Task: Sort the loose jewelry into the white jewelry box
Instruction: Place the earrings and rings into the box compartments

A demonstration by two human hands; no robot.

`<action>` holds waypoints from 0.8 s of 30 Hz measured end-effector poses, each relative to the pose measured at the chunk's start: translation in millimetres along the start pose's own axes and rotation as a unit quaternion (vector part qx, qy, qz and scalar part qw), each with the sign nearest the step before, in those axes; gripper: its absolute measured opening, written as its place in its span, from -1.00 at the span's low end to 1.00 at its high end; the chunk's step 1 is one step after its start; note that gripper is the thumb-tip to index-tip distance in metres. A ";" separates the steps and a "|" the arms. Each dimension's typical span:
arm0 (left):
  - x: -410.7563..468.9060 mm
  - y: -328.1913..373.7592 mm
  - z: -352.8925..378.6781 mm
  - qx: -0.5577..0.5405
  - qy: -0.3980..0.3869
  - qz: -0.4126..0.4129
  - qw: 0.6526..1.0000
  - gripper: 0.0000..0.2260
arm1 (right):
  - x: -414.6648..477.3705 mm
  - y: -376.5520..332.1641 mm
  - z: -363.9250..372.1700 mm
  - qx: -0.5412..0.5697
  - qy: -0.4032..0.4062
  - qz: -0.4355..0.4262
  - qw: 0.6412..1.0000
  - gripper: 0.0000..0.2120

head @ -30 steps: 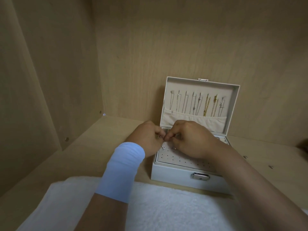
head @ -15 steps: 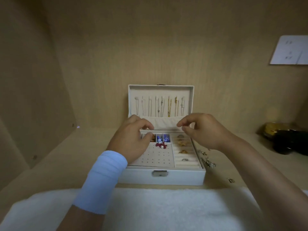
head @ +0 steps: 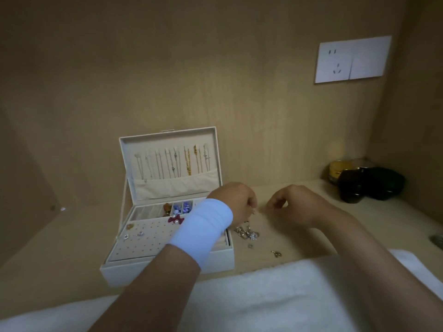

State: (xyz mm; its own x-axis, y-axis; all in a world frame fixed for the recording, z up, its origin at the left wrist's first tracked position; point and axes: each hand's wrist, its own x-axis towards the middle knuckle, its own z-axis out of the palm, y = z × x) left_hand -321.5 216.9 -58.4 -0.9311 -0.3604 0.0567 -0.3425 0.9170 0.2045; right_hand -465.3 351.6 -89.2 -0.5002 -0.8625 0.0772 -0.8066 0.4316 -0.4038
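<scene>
Head view: loose jewelry [head: 247, 233], small tangled metal pieces, is found on the tabletop [head: 287, 243] at three o'clock of the white jewelry box [head: 167, 271]. Judged light, slippery and snag-prone; best pinched singly. At its twelve o'clock, left hand [head: 237, 202] and right hand [head: 294, 204] are held curled; whether anything is gripped cannot be told.

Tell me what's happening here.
A person is sorting jewelry. The left hand and right hand hover just right of the open white jewelry box, fingers curled, above a small pile of loose silver and gold jewelry on the wooden shelf. Whether either pinches a piece is unclear. Thin necklaces hang in the raised lid.
</scene>
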 end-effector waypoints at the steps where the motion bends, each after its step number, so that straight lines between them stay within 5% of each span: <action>1: 8.4 0.7 4.8 0.010 -0.016 -0.008 1.000 -0.77 | -0.1 6.1 -3.6 -0.007 0.003 0.020 1.000 -0.78; 8: 56.1 2.2 26.1 0.058 -0.054 -0.059 0.995 -0.62 | 5.6 30.0 2.1 0.006 -0.021 0.070 0.997 -0.76; 16: 70.6 10.7 39.4 0.081 -0.094 -0.095 0.988 -0.82 | 9.9 28.7 10.2 0.025 -0.007 0.064 0.998 -0.93; 24: 50.1 14.2 18.2 0.006 -0.007 -0.058 0.998 -0.89 | 6.4 12.9 14.5 0.099 0.067 0.001 0.993 -0.88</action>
State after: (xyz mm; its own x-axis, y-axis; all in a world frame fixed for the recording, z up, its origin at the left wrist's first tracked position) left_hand -375.3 214.9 -70.5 -0.8867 -0.4619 0.0196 -0.4495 0.8713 0.1969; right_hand -474.3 347.8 -107.2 -0.5494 -0.8134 0.1912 -0.7346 0.3611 -0.5744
